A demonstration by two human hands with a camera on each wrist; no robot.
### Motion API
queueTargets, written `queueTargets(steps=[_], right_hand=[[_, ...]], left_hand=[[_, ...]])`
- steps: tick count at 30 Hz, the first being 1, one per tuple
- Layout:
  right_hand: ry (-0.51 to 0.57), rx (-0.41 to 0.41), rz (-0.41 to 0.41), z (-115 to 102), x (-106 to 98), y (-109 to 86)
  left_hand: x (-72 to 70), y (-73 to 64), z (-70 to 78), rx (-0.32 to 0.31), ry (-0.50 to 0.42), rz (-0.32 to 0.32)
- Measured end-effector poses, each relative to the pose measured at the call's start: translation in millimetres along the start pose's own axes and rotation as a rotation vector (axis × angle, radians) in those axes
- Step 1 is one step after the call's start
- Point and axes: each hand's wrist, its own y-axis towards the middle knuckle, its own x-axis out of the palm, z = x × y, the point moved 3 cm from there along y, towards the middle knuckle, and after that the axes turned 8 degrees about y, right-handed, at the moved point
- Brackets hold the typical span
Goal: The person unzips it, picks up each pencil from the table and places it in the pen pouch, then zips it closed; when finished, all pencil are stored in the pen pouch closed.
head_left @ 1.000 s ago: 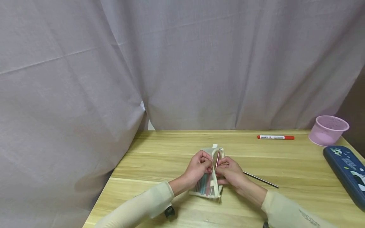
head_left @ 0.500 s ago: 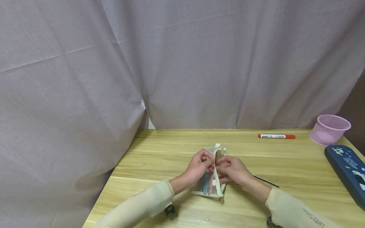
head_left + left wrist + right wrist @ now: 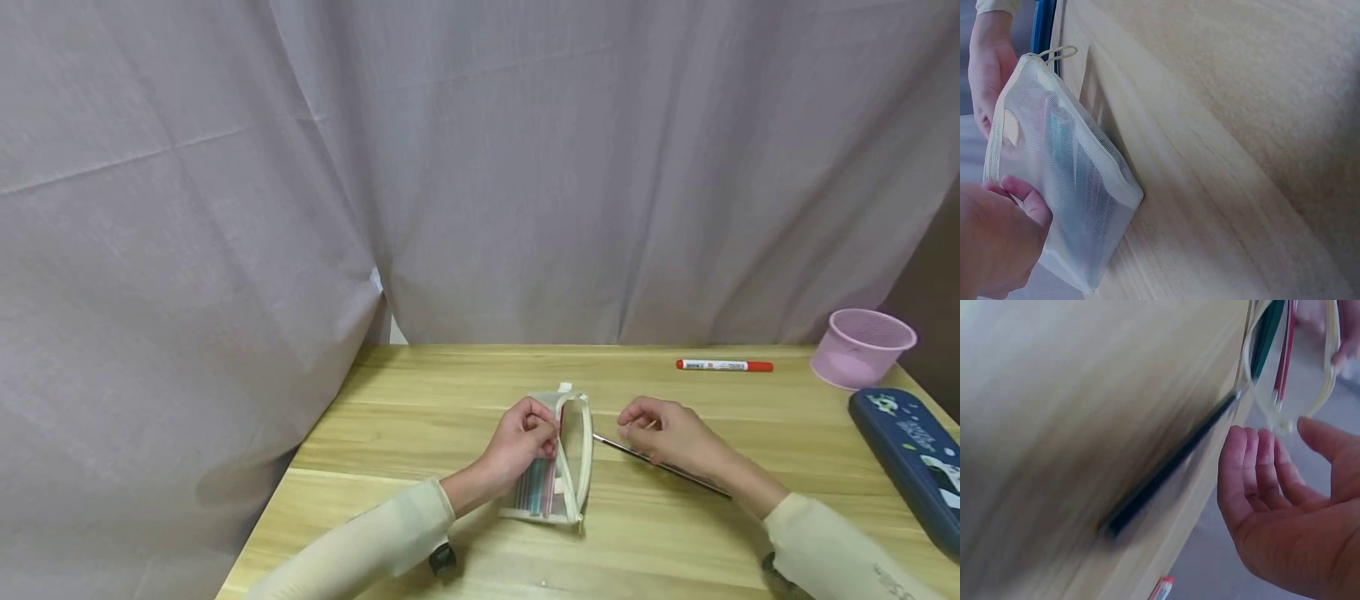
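My left hand (image 3: pixel 517 437) pinches the zip edge of a cream mesh pouch (image 3: pixel 588 446), whose mouth gapes toward the right. Striped blue, green and pink sticks show through the mesh in the left wrist view, where the pouch (image 3: pixel 1110 200) stands tilted above the table. Just inside the mouth, a red stick (image 3: pixel 1285 359) shows in the right wrist view. Apart from the pouch, my right hand (image 3: pixel 671 433) holds nothing; its fingers are loosely bent and the thumb is away from them. A slim dark pencil-like stick (image 3: pixel 697 481) with a pale tip lies partly beneath it.
A red-and-white marker (image 3: pixel 723 365) lies at the back of the wooden table. At the right stand a pink mesh cup (image 3: pixel 858 354) and a dark blue pencil case (image 3: pixel 903 454). Grey curtain (image 3: pixel 495 208) hangs behind and along the left.
My right hand has let go of the red stick, now inside the pouch, and moved right over the dark stick. My left hand stays at the pouch edge.
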Motion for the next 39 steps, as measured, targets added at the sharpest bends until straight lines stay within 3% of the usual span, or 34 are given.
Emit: queueTargets(steps=[4,9,14,19,25,39], right_hand=[[-0.050,-0.035,-0.056,10.1,-12.6,2.9],[-0.086,-0.098,-0.197,21.2,-23.6,8.8],[-0.012,-0.067,-0.346,30.6,-28.0,9.8],[0.053,-0.036,-0.435,32.3,-32.1,9.1],[0.076,0.030,-0.436,31.5,-30.2,7.2],[-0.129,-0.044,-0.339,31.5,-18.2,1.9]], left_hand=[[-0.8,-0.7,-1.7,0.001,0.008,-0.004],[-2.0,-0.2,-1.7,0.009,0.002,0.001],[-4.5,-1.0,-3.0,0.000,0.007,0.012],[-6.8,-0.7,-3.1,-0.002,0.016,0.032],[-6.0,-0.1,-1.9,-0.023,0.012,0.035],[-4.9,-0.5,-5.8,-0.045,-0.005,0.042]])
